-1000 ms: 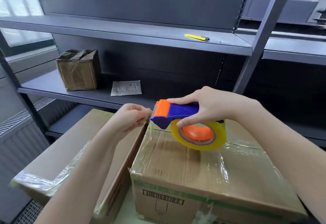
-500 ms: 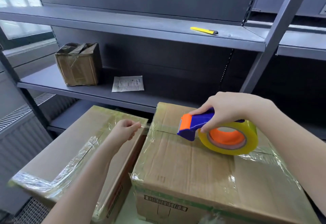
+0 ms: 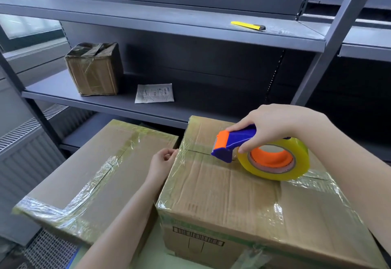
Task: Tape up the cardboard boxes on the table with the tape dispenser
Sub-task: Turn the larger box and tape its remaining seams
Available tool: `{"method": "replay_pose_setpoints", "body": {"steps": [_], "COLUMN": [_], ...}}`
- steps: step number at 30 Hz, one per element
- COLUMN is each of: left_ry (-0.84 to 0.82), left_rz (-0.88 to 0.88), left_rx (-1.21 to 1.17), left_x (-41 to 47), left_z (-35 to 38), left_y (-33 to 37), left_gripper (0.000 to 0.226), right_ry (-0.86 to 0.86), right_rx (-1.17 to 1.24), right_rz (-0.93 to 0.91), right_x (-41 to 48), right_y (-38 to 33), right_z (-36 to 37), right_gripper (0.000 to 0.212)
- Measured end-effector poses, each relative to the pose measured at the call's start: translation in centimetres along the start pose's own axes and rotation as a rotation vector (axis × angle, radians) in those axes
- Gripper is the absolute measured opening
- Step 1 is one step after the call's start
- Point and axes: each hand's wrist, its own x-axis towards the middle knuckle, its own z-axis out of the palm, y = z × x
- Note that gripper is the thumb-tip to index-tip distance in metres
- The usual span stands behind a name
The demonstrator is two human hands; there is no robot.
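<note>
Two cardboard boxes stand side by side in front of me. My right hand (image 3: 273,129) grips the blue and orange tape dispenser (image 3: 239,143), whose yellowish tape roll (image 3: 275,160) rests on top of the right box (image 3: 222,188) along its centre seam. My left hand (image 3: 161,161) pinches the tape end against the upper left edge of that box, in the gap between the boxes. The left box (image 3: 84,175) carries shiny tape strips across its top.
Dark metal shelving (image 3: 169,21) rises right behind the boxes. On the lower shelf sit a small taped box (image 3: 93,69) and a white paper packet (image 3: 154,93). A yellow utility knife (image 3: 247,25) lies on the upper shelf. A radiator grille (image 3: 25,133) is at the left.
My right hand has pulled the dispenser to the right along the box top and lowered it. My left hand has dropped from the dispenser's mouth to the box's left edge.
</note>
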Motion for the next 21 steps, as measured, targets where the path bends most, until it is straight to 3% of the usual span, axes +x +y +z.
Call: {"method": "replay_pose_setpoints", "body": {"steps": [4,6,8,10,13,15,18,21], "left_ry": [0.005,0.069,0.098,0.045,-0.213,-0.206,-0.101,-0.122], "left_rz": [-0.077,0.068,0.234,0.343,0.437,0.499,0.554,0.578], "left_rx": [0.012,0.045,0.107,0.302,0.809,1.147,1.234,1.220], "left_x": [-0.1,-0.5,-1.2,-2.3,-4.5,-5.8,-6.7,-6.5], "left_z": [-0.7,-1.1,-1.2,-1.1,0.8,2.4,3.7,3.9], "left_y": [-0.3,0.5,1.9,3.6,4.8,4.7,4.3,4.1], "left_gripper": [0.014,0.004,0.015,0.028,0.049,0.072,0.103,0.101], "right_ry": [-0.016,0.045,0.118,0.156,0.259,0.329,0.321,0.325], "right_rx": [-0.087,-0.155,-0.236,-0.330,-0.437,-0.446,-0.440,-0.459], "right_rz": [0.011,0.018,0.051,0.084,0.083,0.071,0.011,-0.039], "right_x": [0.3,0.2,-0.3,-1.0,-1.7,-1.9,-1.9,-1.6], "right_y": [-0.5,-0.8,-1.3,-1.9,-2.8,-2.6,-1.7,-1.7], "right_z": [0.0,0.0,0.0,0.5,2.4,2.9,2.5,2.3], "right_gripper": [0.063,0.060,0.059,0.057,0.049,0.047,0.053,0.055]}}
